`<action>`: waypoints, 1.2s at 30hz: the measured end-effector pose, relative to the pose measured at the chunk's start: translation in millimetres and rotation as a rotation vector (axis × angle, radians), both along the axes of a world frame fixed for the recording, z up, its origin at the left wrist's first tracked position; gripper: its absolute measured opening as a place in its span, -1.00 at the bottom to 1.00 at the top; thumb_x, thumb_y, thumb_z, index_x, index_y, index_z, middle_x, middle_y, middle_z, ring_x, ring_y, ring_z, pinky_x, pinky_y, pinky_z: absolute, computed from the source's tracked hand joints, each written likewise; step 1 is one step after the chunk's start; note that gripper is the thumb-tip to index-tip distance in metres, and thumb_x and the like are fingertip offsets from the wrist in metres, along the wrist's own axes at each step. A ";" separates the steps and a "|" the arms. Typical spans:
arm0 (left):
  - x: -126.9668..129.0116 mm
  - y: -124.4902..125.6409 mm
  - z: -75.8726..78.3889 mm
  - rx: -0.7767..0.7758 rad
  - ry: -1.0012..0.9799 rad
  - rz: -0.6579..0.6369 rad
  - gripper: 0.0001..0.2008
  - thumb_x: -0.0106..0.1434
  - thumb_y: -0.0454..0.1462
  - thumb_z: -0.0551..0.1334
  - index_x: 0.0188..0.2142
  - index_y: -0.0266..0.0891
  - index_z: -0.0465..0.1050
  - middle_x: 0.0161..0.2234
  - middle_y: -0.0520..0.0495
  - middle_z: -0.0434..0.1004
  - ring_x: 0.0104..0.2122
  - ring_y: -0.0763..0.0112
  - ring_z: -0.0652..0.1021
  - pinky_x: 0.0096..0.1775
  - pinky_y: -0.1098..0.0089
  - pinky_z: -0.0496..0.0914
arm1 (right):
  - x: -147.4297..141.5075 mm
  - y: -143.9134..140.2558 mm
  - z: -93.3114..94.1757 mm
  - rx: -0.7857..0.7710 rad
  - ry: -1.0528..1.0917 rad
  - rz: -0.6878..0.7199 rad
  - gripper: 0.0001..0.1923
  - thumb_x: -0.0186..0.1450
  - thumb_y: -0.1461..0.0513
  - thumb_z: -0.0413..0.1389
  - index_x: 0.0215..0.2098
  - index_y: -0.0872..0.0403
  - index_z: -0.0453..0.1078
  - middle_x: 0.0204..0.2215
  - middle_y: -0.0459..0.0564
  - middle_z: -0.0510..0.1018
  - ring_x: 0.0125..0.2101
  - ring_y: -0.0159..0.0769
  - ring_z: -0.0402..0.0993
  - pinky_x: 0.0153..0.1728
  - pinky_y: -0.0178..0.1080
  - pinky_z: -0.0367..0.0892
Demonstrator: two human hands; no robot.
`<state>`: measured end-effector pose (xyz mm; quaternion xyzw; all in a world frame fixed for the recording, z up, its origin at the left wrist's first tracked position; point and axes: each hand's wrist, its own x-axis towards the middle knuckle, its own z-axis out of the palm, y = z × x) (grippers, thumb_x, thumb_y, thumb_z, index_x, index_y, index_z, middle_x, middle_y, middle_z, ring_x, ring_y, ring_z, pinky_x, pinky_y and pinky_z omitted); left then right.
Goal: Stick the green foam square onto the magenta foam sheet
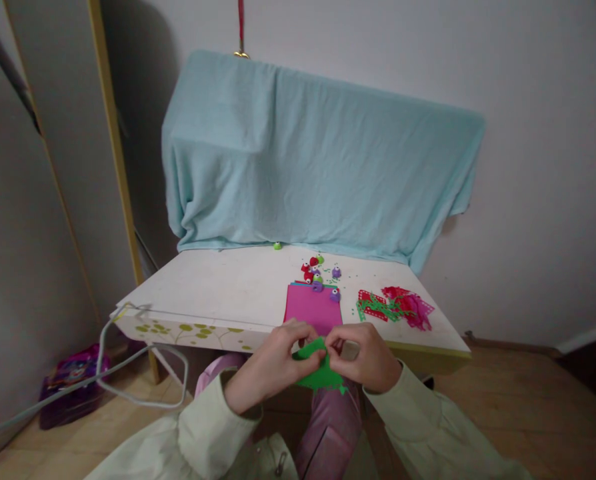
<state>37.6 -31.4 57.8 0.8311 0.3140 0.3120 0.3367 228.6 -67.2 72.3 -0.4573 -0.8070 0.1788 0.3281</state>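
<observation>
**Green sheet pinched between two hands at the surface's near edge**

Green craft sheet [319, 370], thin, matte and irregular in outline, hangs between both hands just in front of the near edge of the surface [218, 287], over the person's lap. Its lower edge looks ragged, with a small point sticking out at the bottom right.

The left hand [271, 363] is curled narrow, thumb and fingertips pressed onto the sheet's upper left part. The right hand [365, 360] is likewise closed tight, pinching the sheet's upper right edge. The two hands nearly meet above the sheet. Pale cream sleeves cover both wrists.

On the surface, a flat magenta sheet [312, 307], rectangular and smooth, lies just beyond the hands. Small rounded punches [323, 275] in red, purple and green sit clustered at and on its far edge, with tiny green specks scattered about them. To the right lies a loose pile of scraps [395, 307], lacy pink and green strips with punched holes.

The surface is white and low, its front edge printed with olive-green leaf spots. A soft, pale blue cloth [318, 153] drapes in folds over something bulky behind it, against a plain white wall. A grey cable [128, 360] loops off the left corner toward the wooden floor, where a purple case [73, 383] sits.
</observation>
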 end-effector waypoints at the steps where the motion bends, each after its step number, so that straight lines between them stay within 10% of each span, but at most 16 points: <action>1: 0.4 -0.3 -0.1 0.006 0.005 -0.012 -0.94 0.17 -0.31 0.19 -0.40 -0.24 0.43 -0.43 0.02 0.43 -0.35 0.41 0.40 -0.28 0.44 0.22 | -0.9 -0.7 -1.0 0.025 -0.026 -0.007 -0.88 0.07 0.41 0.08 -0.49 0.07 0.36 -0.57 -0.15 0.46 -0.54 -0.43 0.38 -0.45 -0.39 0.22; 14: 0.8 -6.3 4.5 0.040 0.005 0.030 -0.93 0.15 -0.38 0.17 -0.46 -0.24 0.33 -0.43 0.02 0.40 -0.35 0.40 0.39 -0.29 0.43 0.21 | -3.4 0.9 -15.0 0.365 -0.390 -0.273 -0.88 0.13 0.37 0.04 -0.53 0.06 0.28 -0.58 -0.10 0.40 -0.50 -0.35 0.33 -0.42 -0.31 0.10; 23: -9.4 6.1 -7.7 -0.132 -0.054 0.056 -0.82 0.23 -0.20 0.18 -0.43 -0.27 0.40 -0.42 0.03 0.45 -0.37 0.43 0.41 -0.29 0.45 0.24 | 122.0 53.6 -30.8 0.144 -0.553 -0.850 -0.80 0.23 0.17 0.04 -0.48 0.08 0.41 -0.52 0.02 0.51 -0.45 -0.19 0.45 -0.41 -0.24 0.23; 27: -9.5 12.8 -9.6 -0.213 -0.086 0.041 -0.74 0.24 -0.14 0.19 -0.45 -0.29 0.45 -0.45 0.03 0.45 -0.39 0.44 0.41 -0.31 0.46 0.26 | 162.4 66.0 -36.0 0.281 -0.403 -1.076 -0.69 0.22 0.20 0.05 -0.17 0.25 0.45 0.10 0.41 0.29 0.07 0.15 0.26 -0.03 0.03 0.21; 31: -5.3 23.5 -14.8 -0.381 -0.271 0.046 -0.73 0.17 -0.11 0.27 -0.40 -0.32 0.48 -0.49 0.02 0.43 -0.43 0.45 0.41 -0.35 0.46 0.27 | 128.3 59.0 -56.3 -0.010 0.172 -0.523 -0.31 0.27 -0.01 0.06 0.27 0.07 0.03 0.23 0.27 0.15 0.15 -0.03 0.22 0.04 0.01 0.25; 34: 0.5 37.6 -22.7 -0.516 -0.534 0.082 -0.70 0.12 -0.12 0.32 -0.27 -0.31 0.49 -0.42 -0.02 0.48 -0.39 0.43 0.45 -0.32 0.46 0.32 | 80.6 46.7 -69.2 -0.360 0.499 0.059 -0.19 0.19 -0.19 0.07 0.27 -0.01 0.05 0.18 0.22 0.27 0.11 -0.06 0.30 0.01 -0.03 0.31; 36: 3.0 46.9 -27.7 -0.506 -0.663 0.129 -0.72 0.10 -0.14 0.34 -0.27 -0.29 0.49 -0.35 -0.05 0.51 -0.32 0.41 0.48 -0.26 0.46 0.34 | 55.1 38.3 -67.4 -0.341 0.523 0.125 -0.24 0.14 -0.10 0.21 0.22 -0.03 0.16 0.14 0.17 0.33 0.10 -0.09 0.32 0.04 -0.05 0.30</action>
